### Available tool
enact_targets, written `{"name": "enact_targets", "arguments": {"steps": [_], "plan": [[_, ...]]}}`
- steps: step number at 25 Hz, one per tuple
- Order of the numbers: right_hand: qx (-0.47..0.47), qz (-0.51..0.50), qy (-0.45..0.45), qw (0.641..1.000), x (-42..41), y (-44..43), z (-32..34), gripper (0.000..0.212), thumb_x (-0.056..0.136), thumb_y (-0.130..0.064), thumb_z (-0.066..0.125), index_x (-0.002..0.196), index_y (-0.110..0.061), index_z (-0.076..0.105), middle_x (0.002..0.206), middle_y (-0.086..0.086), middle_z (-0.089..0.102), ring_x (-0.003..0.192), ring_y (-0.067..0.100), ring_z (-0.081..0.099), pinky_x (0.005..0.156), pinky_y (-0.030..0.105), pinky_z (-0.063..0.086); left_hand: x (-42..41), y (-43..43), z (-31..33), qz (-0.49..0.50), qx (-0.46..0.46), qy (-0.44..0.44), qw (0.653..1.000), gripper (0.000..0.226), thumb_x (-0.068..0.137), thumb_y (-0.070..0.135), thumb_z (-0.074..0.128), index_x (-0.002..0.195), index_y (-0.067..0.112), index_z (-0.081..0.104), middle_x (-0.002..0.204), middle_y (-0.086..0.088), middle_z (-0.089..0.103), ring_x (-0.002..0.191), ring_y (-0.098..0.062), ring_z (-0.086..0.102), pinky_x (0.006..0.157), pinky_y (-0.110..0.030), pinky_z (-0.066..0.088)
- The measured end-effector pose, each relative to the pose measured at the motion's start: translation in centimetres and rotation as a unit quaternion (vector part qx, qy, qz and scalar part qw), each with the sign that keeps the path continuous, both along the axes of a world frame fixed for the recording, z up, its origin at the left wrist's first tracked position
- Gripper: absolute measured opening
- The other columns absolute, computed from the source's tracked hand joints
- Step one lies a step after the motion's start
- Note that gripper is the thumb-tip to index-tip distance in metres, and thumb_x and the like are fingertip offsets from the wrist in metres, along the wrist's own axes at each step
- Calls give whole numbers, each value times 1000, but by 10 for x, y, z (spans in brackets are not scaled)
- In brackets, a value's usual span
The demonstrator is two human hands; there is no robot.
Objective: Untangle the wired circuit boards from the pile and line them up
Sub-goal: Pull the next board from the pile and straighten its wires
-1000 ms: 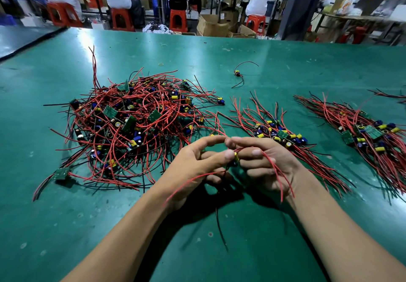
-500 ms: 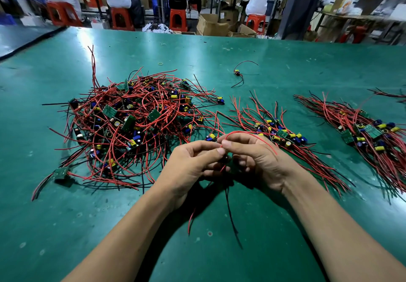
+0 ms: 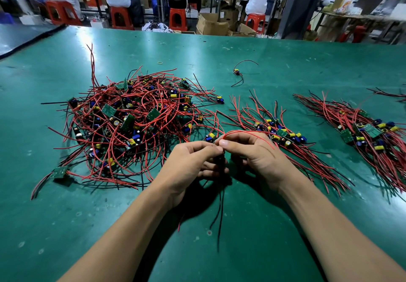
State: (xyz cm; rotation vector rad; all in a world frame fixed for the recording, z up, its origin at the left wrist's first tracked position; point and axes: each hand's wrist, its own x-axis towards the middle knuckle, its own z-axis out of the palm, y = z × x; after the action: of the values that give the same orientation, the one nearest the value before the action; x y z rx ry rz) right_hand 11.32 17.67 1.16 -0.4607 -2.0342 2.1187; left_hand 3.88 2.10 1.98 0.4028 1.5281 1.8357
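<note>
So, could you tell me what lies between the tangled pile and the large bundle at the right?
Head view: a smaller lined-up bundle of wired boards lies there.

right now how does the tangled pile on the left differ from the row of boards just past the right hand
The tangled pile spreads wider than the row. The tangled pile's wires loop and cross every way; the row's run roughly parallel. Boards in the tangled pile lie scattered; the row's cluster in one band. Both hold green boards with red and black wires.
</note>
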Motion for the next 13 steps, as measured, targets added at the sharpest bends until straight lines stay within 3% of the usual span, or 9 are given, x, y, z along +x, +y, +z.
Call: {"name": "enact_targets", "arguments": {"steps": [3,6,10,13], "plan": [[-29,3,-5,1000,1,-2,0,33,79,-34,83,101,-12,75,92,10,68,82,25,53,71,37,41,1,2,-1,5,5,0,1000,13,88,5,65,80,8,75,82,-16,73,65,-21,71,59,-23,57],[-39,7,7,999,-1,-5,1,23,80,-30,82,95,-14,75,88,13,60,84,28,43,76,45,33,3,2,-1,20,7,13,1000,12,88,1,62,86,6,73,80,-17,72,63,-23,72,56,-24,56],[-15,-31,10,999,-2,-10,3,13,82,-22,81,84,-13,73,68,5,57,56,17,46,53,23,45,5,3,-1,22,-14,49,998,15,89,2,61,80,2,73,73,-17,70,59,-24,71,53,-21,54],[-10,-63,14,998,-6,-12,2,15,85,-18,77,72,-16,69,53,0,51,41,10,41,41,15,36,4,5,-3,30,-19,49,998,12,87,1,63,80,-5,71,68,-16,70,56,-25,69,52,-27,57]]}}
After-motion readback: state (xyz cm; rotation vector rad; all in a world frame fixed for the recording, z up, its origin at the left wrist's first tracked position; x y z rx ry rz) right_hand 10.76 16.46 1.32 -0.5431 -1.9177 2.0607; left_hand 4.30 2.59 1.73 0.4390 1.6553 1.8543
